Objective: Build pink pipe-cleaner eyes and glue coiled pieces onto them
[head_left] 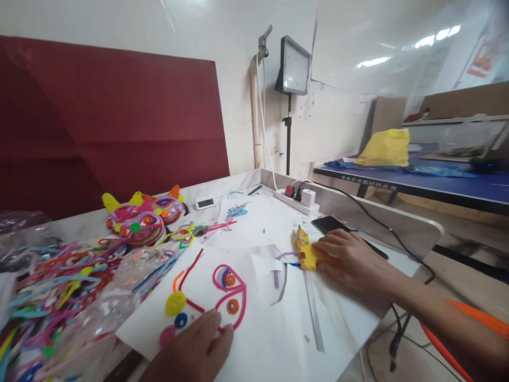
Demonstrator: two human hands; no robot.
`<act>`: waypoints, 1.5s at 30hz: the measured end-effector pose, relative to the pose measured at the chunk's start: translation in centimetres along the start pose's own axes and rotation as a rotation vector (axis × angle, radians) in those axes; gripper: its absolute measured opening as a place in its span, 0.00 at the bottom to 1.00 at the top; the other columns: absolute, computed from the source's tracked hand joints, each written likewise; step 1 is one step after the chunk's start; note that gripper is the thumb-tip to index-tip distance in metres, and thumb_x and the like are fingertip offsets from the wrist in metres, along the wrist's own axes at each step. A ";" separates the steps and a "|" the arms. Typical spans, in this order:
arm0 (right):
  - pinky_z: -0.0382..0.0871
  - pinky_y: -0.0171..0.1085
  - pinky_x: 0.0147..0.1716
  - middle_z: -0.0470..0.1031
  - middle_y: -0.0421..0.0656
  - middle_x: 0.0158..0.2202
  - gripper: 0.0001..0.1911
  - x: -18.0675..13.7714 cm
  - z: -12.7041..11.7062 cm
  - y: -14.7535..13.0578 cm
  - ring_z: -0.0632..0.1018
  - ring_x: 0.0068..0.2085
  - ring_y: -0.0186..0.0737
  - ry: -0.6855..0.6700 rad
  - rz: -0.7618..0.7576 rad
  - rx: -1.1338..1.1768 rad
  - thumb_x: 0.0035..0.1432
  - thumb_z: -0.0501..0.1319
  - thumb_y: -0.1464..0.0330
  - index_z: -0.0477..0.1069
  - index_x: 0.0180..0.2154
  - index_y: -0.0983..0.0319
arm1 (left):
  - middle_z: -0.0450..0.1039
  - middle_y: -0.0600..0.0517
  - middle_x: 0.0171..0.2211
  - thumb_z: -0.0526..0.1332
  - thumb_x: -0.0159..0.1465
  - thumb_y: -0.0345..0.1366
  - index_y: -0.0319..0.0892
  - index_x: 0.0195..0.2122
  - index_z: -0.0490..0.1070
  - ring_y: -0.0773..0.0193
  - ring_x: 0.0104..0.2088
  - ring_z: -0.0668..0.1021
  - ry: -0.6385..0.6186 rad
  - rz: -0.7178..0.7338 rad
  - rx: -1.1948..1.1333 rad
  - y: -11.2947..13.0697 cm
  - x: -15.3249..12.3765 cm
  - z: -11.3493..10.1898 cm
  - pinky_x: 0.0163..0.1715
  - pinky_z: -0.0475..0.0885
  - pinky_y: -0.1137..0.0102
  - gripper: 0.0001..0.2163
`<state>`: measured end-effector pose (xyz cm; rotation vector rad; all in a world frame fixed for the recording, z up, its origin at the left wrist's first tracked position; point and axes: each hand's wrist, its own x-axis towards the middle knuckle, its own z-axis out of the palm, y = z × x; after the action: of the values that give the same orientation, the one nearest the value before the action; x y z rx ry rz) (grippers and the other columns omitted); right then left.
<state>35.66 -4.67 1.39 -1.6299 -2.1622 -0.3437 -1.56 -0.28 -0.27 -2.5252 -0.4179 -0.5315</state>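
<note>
Fingers of my right hand [350, 260] are wrapped round the handle of a yellow hot glue gun [304, 249], whose nozzle points away from me over the white table. My left hand [194, 345] lies with its fingers stretched on a white paper sheet [159, 315], at the lower end of a pink pipe-cleaner outline [243, 307]. Inside that outline are an orange coil [233, 306] and a second orange coil with a blue strip. Left of it on the sheet lie a yellow coil [175, 303], a blue coil [181, 320], a pink coil [167, 336] and a red pipe cleaner [191, 269].
Loose pipe cleaners [79, 286] heap up at the left, beside finished colourful masks [139, 225]. A black phone [332, 225], a power strip [296, 201], a small white timer [205, 203] and a steel ruler [314, 313] lie on the table. A dark cable [369, 215] crosses its right edge.
</note>
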 end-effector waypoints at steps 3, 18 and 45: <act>0.61 0.50 0.41 0.72 0.50 0.46 0.14 0.1 -1.1 -2.6 0.68 0.47 0.52 0.026 -0.050 -0.029 0.59 0.55 0.71 0.69 0.47 0.60 | 0.77 0.49 0.41 0.49 0.67 0.24 0.44 0.45 0.71 0.67 0.41 0.79 -0.010 -0.005 0.005 0.2 -0.2 0.5 0.45 0.73 0.75 0.14; 0.56 0.47 0.44 0.71 0.48 0.44 0.09 4.4 1.9 -11.6 0.65 0.46 0.47 -0.281 -0.407 0.103 0.60 0.55 0.72 0.70 0.42 0.62 | 0.75 0.47 0.34 0.45 0.67 0.24 0.40 0.38 0.69 0.63 0.37 0.78 0.150 0.027 0.049 0.5 0.4 1.3 0.38 0.74 0.72 0.13; 0.54 0.48 0.42 0.71 0.46 0.38 0.05 5.1 3.5 -11.8 0.65 0.44 0.48 -0.218 -0.520 0.024 0.60 0.55 0.73 0.69 0.35 0.63 | 0.75 0.46 0.39 0.50 0.66 0.26 0.41 0.41 0.69 0.61 0.44 0.77 0.163 -0.004 0.050 0.8 -1.0 3.5 0.45 0.73 0.68 0.10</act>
<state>22.61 -2.20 1.21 -1.1111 -2.7327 -0.2943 -1.13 0.73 -3.80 -2.4115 -0.3710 -0.7131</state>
